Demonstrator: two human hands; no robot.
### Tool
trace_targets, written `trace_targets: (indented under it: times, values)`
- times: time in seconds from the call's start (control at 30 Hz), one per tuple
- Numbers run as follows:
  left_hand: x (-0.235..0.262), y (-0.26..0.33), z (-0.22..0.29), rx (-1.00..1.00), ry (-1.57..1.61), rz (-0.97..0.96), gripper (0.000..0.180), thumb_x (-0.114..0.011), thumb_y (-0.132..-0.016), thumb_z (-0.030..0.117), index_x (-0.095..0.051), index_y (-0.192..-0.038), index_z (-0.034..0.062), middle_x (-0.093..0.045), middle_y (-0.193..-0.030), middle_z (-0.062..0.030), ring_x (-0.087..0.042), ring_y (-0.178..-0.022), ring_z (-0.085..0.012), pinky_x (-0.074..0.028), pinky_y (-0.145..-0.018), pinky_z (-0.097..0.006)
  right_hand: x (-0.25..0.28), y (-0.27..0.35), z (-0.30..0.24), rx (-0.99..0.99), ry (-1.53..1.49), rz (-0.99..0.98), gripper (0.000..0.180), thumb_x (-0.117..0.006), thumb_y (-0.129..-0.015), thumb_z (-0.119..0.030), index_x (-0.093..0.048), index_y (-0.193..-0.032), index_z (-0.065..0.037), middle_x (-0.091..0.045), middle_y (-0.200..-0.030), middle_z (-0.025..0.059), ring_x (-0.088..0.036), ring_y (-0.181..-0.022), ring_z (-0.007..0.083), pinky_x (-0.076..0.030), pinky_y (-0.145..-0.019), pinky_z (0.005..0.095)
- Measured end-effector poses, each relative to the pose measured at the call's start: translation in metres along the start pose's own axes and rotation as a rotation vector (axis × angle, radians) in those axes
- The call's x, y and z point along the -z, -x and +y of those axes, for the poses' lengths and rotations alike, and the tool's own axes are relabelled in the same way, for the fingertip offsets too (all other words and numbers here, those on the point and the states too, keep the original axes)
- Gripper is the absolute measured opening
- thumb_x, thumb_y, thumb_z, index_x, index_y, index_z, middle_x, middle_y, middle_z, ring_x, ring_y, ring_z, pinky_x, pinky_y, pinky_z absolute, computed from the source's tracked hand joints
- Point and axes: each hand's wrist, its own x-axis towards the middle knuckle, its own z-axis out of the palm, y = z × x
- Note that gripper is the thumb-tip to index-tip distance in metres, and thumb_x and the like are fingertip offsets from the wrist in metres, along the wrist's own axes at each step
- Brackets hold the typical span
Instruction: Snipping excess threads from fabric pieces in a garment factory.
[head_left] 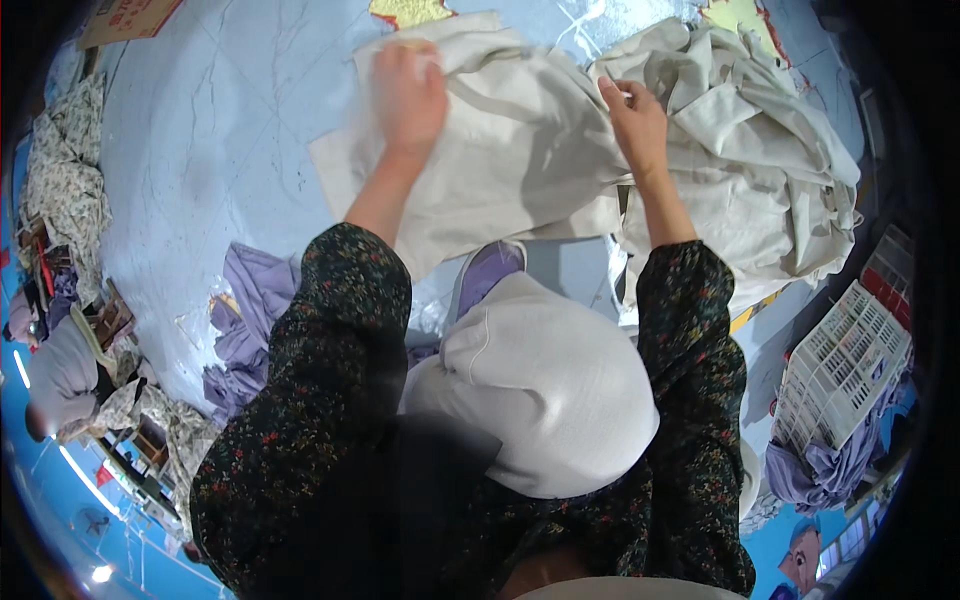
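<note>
A beige cloth garment piece (510, 130) lies spread out in front of me. Over its left part hovers or rests my left hand (408, 105), blurred by motion. The fingers look bent, but whether they grip anything is smeared. Further right, my right hand (640, 120) is closed, with thumb and fingers pinching a small white object (627, 97) whose kind I cannot make out. This hand is at the border between the flat cloth and a crumpled heap of the same beige fabric (740, 130).
Purple fabric (245, 335) lies left of my arm. A white plastic basket (840, 365) stands at the right, with purple cloth (825, 470) by it. Patterned fabric (65, 170) is piled at the far left, near another person (65, 380). A cardboard box (125, 20) sits top left.
</note>
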Motion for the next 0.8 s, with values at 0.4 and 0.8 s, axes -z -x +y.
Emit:
trace_targets:
  times: [0.4, 0.8]
  values:
    - [-0.09, -0.024, 0.006, -0.037, -0.263, -0.093, 0.017, -0.068, -0.074, 0.009, -0.066, -0.091, 0.0075, -0.061, -0.103, -0.004, -0.053, -0.099, -0.0251, -0.039, -0.082, -0.04, -0.082, -0.038, -0.024, -0.697, -0.901, -0.416, 0.041, -0.039, -0.103, -0.039, -0.058, -0.084, -0.009, -0.043, -0.06, -0.0052, -0.023, -0.044, 0.0065, -0.018, -0.042, 0.0254]
    - [-0.064, -0.019, 0.013, 0.012, -0.163, -0.033, 0.043, -0.068, -0.071, 0.011, -0.061, -0.113, 0.0049, -0.055, -0.119, -0.0084, -0.049, -0.114, -0.0295, -0.037, -0.092, -0.046, -0.092, -0.051, -0.015, -0.738, -1.146, -0.214, 0.037, -0.042, -0.104, -0.036, -0.057, -0.086, -0.008, -0.043, -0.058, -0.0042, -0.025, -0.043, 0.0074, -0.019, -0.042, 0.0255]
